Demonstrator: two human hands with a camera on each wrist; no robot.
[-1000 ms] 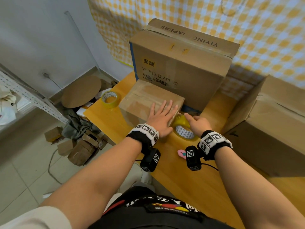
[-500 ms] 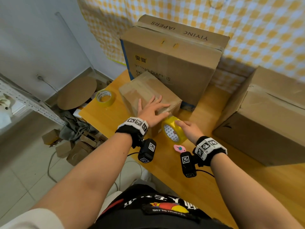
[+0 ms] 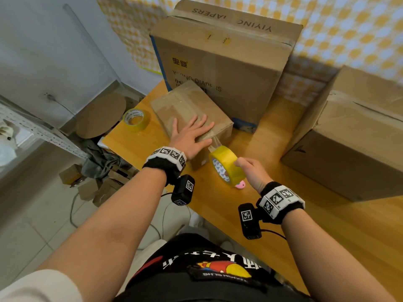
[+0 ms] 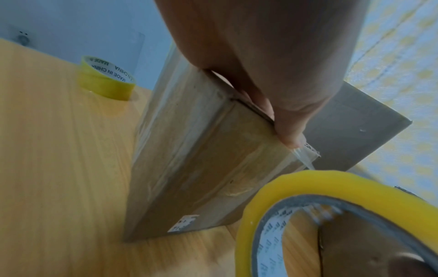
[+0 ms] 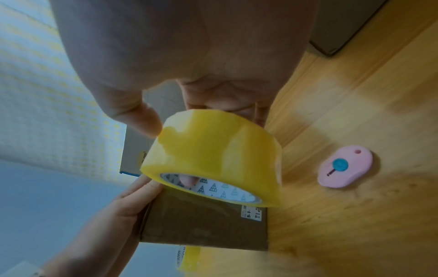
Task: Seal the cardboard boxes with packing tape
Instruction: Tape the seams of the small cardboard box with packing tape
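1. Taping is underway on the small box [image 3: 192, 110]: the left hand [image 3: 189, 136] lies flat on its top, fingers straight and spread, pressing the lid down near the front edge.
2. The right hand [image 3: 253, 171] has the tape roll [image 3: 226, 168] just off the box's near corner, thumb on the outer face and a fingertip hooked inside the core, as the right wrist view shows.
3. A clear strip [image 3: 214, 141] runs taut from the roll up to the top edge, right beside the left fingertips. In my view the free end is anchored there and the strip is being drawn down over the front face.
4. Next move, as I judge it: carry the roll down the front, smooth the strip onto the cardboard, then cut it. The pink cutter [image 5: 344, 166] lies on the table [image 3: 261, 214] near the roll, so the right hand has it within reach.
5. The box sits at the table's left end, touching or just in front of the tall diaper box [image 3: 220, 62]. It is plain brown, its faces glossy with earlier bands of tape, with a small white label low on the front.
6. A spare roll [image 3: 136, 118] rests to its left, and another big box [image 3: 353, 136] stands well apart on the right.
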